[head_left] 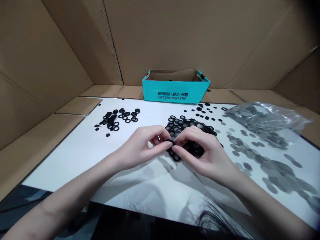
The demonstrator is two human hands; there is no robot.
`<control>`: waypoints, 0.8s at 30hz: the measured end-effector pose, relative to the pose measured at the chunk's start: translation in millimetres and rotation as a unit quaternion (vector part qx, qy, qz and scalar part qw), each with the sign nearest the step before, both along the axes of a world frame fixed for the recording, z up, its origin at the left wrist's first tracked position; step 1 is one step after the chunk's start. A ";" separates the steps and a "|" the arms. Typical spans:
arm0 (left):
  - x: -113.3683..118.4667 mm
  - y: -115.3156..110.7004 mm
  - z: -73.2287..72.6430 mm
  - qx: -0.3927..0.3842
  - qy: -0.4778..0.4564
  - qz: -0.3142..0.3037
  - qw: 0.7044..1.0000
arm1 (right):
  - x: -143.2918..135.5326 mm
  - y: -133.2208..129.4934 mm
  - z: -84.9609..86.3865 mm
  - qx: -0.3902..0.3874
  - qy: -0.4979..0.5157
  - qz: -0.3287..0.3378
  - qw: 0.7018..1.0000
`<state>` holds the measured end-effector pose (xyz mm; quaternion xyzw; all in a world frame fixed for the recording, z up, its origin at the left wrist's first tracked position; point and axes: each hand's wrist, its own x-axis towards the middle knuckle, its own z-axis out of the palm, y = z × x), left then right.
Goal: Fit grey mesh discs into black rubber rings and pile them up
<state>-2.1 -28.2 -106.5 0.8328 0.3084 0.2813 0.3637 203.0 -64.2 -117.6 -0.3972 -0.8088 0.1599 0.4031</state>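
Between my two hands, over the middle of the white table, is a small black ring (171, 142). The thumb and forefinger of my left hand (150, 143) pinch its left side. My right hand (200, 146) pinches at its right edge, thumb below and fingers above. Whether a grey disc sits inside this ring is hidden by my fingers. Just behind and under my hands lies a heap of black rings with grey mesh-like discs in them (185, 124), partly covered by my right hand.
Loose black rings (128, 120) lie at the left. Small black pieces (207, 117) are scattered behind the heap. Thin grey discs (277, 171) spread over the right side, below a clear plastic bag (265, 116) of discs. A turquoise box (175, 90) stands at the back against cardboard walls (200, 40).
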 end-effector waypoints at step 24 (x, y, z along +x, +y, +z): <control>-1.1 1.3 -1.9 0.168 -0.079 -0.041 0.982 | 0.2 -0.8 3.2 -0.304 0.179 0.052 0.934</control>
